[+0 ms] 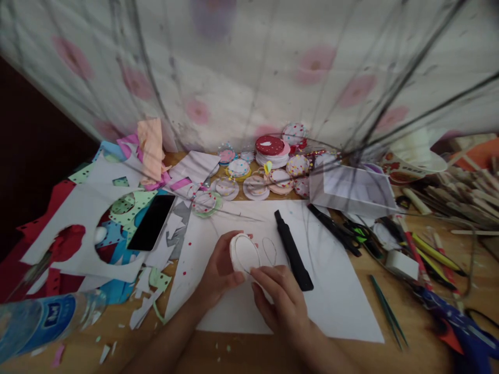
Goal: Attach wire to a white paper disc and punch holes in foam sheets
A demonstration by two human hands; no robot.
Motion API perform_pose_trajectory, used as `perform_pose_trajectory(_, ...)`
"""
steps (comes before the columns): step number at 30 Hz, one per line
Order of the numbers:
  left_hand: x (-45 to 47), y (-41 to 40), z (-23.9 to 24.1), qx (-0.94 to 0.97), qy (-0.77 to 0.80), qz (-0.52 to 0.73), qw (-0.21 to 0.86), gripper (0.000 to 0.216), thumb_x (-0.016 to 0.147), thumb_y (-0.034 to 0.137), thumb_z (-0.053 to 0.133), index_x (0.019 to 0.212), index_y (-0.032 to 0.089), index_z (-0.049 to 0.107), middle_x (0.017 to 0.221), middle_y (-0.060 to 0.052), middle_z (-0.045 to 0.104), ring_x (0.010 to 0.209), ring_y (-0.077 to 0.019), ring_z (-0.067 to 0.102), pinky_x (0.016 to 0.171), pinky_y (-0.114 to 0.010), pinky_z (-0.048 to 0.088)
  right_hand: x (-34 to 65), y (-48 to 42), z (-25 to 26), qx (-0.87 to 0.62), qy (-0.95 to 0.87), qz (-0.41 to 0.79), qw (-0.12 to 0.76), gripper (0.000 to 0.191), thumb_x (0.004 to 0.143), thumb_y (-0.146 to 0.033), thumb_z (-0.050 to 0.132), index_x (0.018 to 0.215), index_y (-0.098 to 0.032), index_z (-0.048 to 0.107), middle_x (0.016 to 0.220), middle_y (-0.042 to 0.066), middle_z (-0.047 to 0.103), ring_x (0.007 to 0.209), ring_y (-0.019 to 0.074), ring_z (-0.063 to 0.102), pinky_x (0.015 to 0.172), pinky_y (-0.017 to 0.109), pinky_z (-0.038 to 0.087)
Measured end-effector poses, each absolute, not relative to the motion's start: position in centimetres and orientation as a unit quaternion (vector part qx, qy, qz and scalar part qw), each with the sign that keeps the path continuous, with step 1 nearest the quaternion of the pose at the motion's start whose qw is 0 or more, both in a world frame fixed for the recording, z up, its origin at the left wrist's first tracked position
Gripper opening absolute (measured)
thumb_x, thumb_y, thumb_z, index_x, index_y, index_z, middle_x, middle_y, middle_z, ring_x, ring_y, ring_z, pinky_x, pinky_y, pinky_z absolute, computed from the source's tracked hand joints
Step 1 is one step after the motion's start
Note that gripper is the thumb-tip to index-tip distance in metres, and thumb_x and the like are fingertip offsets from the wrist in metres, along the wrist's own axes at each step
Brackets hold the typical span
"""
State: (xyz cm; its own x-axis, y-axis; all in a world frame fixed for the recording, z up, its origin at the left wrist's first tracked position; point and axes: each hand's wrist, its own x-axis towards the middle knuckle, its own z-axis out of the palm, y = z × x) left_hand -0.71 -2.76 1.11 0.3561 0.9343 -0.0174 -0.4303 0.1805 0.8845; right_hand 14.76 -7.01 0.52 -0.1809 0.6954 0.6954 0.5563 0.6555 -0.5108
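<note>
My left hand (218, 272) grips a white round disc (245, 253), thumb and fingers curled round its left edge, over a white sheet of paper (335, 296). My right hand (283, 301) rests just below the disc, its fingertips pinched against the disc's lower edge. A thin wire loop (270, 250) lies on the sheet right of the disc. A black craft knife (293, 250) lies beside the loop.
A black phone (152, 222) lies on cut coloured paper scraps at left. Decorated round discs (268, 166) are piled at the back. Scissors (343, 231), pencils, sticks and tweezers (388, 311) clutter the right. A plastic bottle (42, 319) lies front left.
</note>
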Motion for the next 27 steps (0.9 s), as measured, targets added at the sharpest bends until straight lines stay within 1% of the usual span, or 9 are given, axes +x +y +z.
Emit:
perform_pose_trajectory(3, -0.7, -2.8, 1.1, 0.418, 0.286, 0.484, 0.714, 0.072, 0.061, 0.035, 0.081, 0.123, 0.024, 0.046, 0.127, -0.011, 0.055, 0.112, -0.0269, 0.053, 0.092, -0.035, 0.042, 14.7, -6.8, 0.7, -0.417, -0.76, 0.062, 0.494, 0.051, 0.082, -0.002, 0.053, 0.129, -0.02, 0.05, 0.086, 0.007, 0.065, 0.072, 0.0171, 0.057, 0.063, 0.03, 0.049)
perform_pose_trajectory(6, -0.7, -2.8, 1.1, 0.415, 0.287, 0.486, 0.714, 0.073, 0.059, 0.037, 0.082, 0.121, 0.024, 0.047, 0.125, -0.011, 0.056, 0.111, -0.0272, 0.054, 0.091, -0.035, 0.042, 14.8, -6.8, 0.9, -0.415, -0.759, 0.064, 0.497, 0.048, 0.082, -0.001, 0.051, 0.125, -0.022, 0.054, 0.084, 0.006, 0.063, 0.07, 0.0161, 0.055, 0.061, 0.029, 0.048)
perform_pose_trajectory(11, -0.9, -2.8, 0.9, 0.405, 0.277, 0.483, 0.725, 0.075, 0.058, 0.04, 0.083, 0.121, 0.024, 0.047, 0.126, -0.012, 0.055, 0.111, -0.0285, 0.054, 0.092, -0.038, 0.042, 14.7, -6.9, 0.8, -0.412, -0.754, 0.069, 0.507, 0.047, 0.083, -0.001, 0.05, 0.125, -0.023, 0.055, 0.084, 0.005, 0.063, 0.071, 0.0159, 0.056, 0.062, 0.03, 0.047)
perform_pose_trajectory(17, -1.0, -2.8, 0.2, 0.402, 0.26, 0.477, 0.737, 0.079, 0.053, 0.036, 0.086, 0.121, 0.026, 0.048, 0.128, -0.011, 0.053, 0.117, -0.0315, 0.049, 0.095, -0.044, 0.04, 14.6, -7.3, 0.0, -0.408, -0.752, 0.092, 0.509, 0.049, 0.082, 0.001, 0.047, 0.124, -0.024, 0.055, 0.085, 0.006, 0.063, 0.071, 0.0165, 0.054, 0.061, 0.031, 0.047)
perform_pose_trajectory(24, -1.0, -2.8, -0.1, 0.413, 0.246, 0.481, 0.733, 0.08, 0.051, 0.036, 0.087, 0.121, 0.026, 0.049, 0.126, -0.011, 0.055, 0.114, -0.03, 0.052, 0.093, -0.041, 0.042, 14.6, -7.4, 0.1, -0.402, -0.745, 0.093, 0.524, 0.048, 0.082, 0.001, 0.047, 0.122, -0.023, 0.057, 0.084, 0.006, 0.062, 0.069, 0.0162, 0.052, 0.06, 0.031, 0.046)
perform_pose_trajectory(27, -0.9, -2.8, 0.1, 0.408, 0.244, 0.477, 0.739, 0.077, 0.054, 0.036, 0.086, 0.121, 0.027, 0.049, 0.127, -0.011, 0.055, 0.113, -0.03, 0.053, 0.092, -0.041, 0.043, 14.5, -7.3, 0.2, -0.405, -0.748, 0.088, 0.518, 0.046, 0.082, 0.0, 0.047, 0.121, -0.022, 0.057, 0.084, 0.006, 0.062, 0.068, 0.0161, 0.052, 0.059, 0.03, 0.046)
